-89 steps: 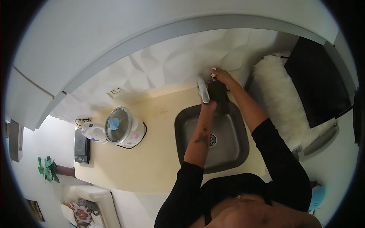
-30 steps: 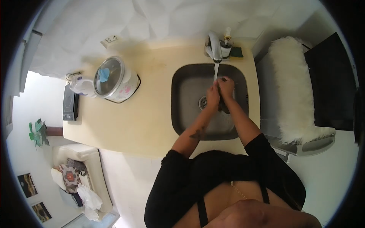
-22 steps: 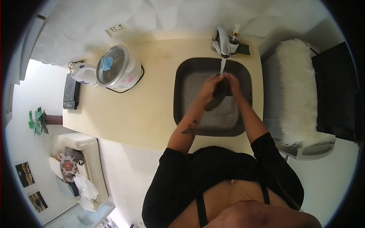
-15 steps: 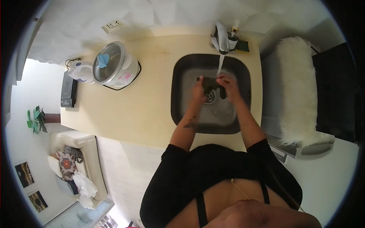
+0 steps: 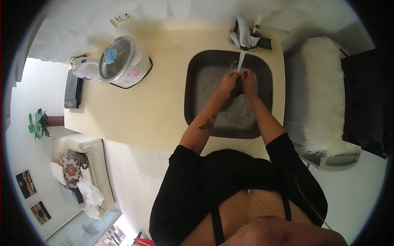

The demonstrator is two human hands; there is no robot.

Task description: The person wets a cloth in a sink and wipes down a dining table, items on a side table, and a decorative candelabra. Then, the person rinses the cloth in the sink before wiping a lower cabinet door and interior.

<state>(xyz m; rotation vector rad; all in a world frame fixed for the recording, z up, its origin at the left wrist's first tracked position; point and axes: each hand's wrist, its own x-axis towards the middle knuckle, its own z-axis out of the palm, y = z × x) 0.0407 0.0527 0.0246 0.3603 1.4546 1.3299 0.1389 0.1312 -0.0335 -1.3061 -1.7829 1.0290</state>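
Both my hands are in the dark sink point(image 5: 262, 119), under the stream of water point(image 5: 241, 59) from the silver faucet point(image 5: 243, 33). My left hand point(image 5: 230, 82) has its fingers closed on a dark green cloth point(image 5: 235, 93), which hangs down toward the basin floor. On the other side of the cloth, my right hand point(image 5: 248, 83) is also closed, gripping its upper part. The two hands are close together, with water running onto their fingertips. My wrists and forearms hide part of the cloth and the drain.
Behind the sink stand a soap pump bottle point(image 5: 256, 28) and a green sponge point(image 5: 265, 44). To the left on the counter point(image 5: 164, 98) are a white cooker with a glass lid point(image 5: 137, 67), a white appliance point(image 5: 87, 69) and a black cooktop point(image 5: 73, 90). White fur point(image 5: 322, 98) lies at right.
My hands have moved up and closer together, directly under the water. The cloth, earlier spread between them, now hangs bunched below. The view has shifted slightly.
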